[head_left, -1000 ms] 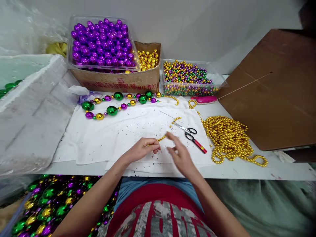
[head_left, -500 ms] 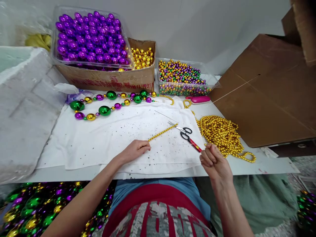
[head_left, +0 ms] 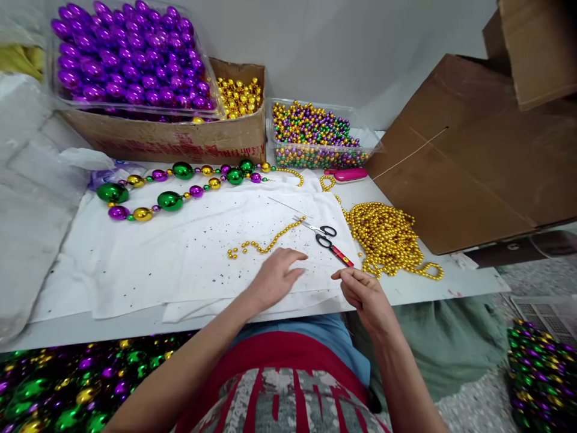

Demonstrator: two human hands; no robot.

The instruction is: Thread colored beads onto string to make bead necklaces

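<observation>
My left hand [head_left: 277,278] hovers over the white cloth, thumb and fingers apart, nothing seen between them. Just beyond it lies a short strand of gold beads [head_left: 270,245], curved, with a few beads spread at its left end. My right hand [head_left: 363,294] is at the cloth's right edge, thumb and forefinger pinched together; whatever they hold is too small to make out. Close by are scissors [head_left: 325,239] with black finger loops and a red-handled tool [head_left: 341,257]. A long thin needle-like piece [head_left: 282,203] lies behind the scissors.
A pile of gold bead chain [head_left: 383,237] sits right. Behind are a finished-looking bead necklace [head_left: 170,201], a tub of purple beads [head_left: 130,54], a carton [head_left: 180,137], a tub of mixed small beads [head_left: 315,135] and a pink tool [head_left: 350,175]. A large cardboard box [head_left: 478,156] bounds the right.
My left hand has let go of the gold bead strand and moved right, its fingers opening. My right hand has come left toward it. The strand now lies loose, and the view has shifted.
</observation>
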